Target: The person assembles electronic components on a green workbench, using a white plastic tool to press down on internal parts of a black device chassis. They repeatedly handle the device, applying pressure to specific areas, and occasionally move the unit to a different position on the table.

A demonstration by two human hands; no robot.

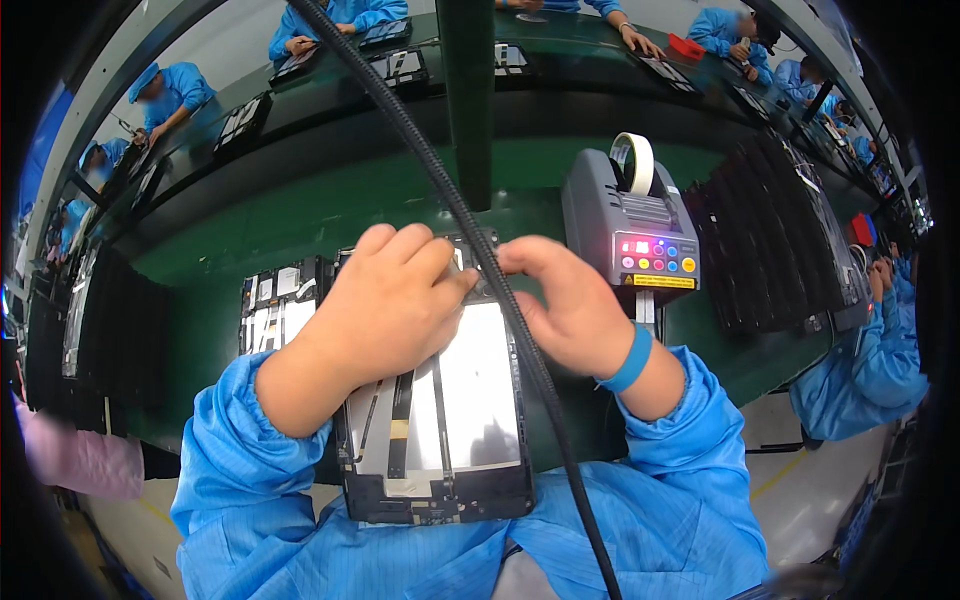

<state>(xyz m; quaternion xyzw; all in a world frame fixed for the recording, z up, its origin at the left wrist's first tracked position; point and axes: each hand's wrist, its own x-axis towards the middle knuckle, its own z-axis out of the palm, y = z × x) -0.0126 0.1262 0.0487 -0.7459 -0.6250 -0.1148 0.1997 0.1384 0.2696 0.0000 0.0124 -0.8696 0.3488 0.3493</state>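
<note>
The left hand (395,305) curls over the far end of an opened tablet (485,385), its grip hidden; the right hand (572,312) has thumb and forefinger parted. The tablet overhangs the near edge of the worktop (200,330).

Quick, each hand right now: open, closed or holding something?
Left hand: fingers curled over the opened device; any hold can't be told.
Right hand: partly open, thumb and forefinger apart.

Tablets (490,390) — at least two near, five-plus far. Then two near hands (390,305), one wristband (631,360), one dispenser (593,205), one roll (643,160), one cable (430,170) — and two black stacks (770,240), left and right.
</note>
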